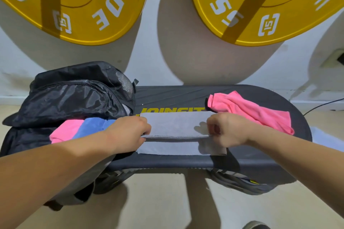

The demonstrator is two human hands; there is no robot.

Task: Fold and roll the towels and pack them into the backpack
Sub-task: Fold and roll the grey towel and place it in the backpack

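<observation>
Lying flat on the dark surface, straight ahead and between both hands: the grey towel, with its long axis running left to right, square across the line of sight. Doubled lengthwise already, with a strip of the lower layer showing on the near side below the top layer's edge. Pinched at the left end of that edge by the left hand, fingers curled over the cloth. Pinched at the right end by the right hand, curled the same way. Hands well apart, one per end, with equal reach and neither nearer.

Probably mid-fold; next either carrying that edge across the short axis, or rolling from one end along the long axis.

Near side: little room, with the lower layer close to the front rim. Far side: bare surface up to the yellow lettering. Right: crumpled pink towel just beside the far right corner, perhaps touching. Left: open black backpack hard by the left hand, with a pink roll and a blue roll at its mouth. Shorter way for packing: leftward.
</observation>
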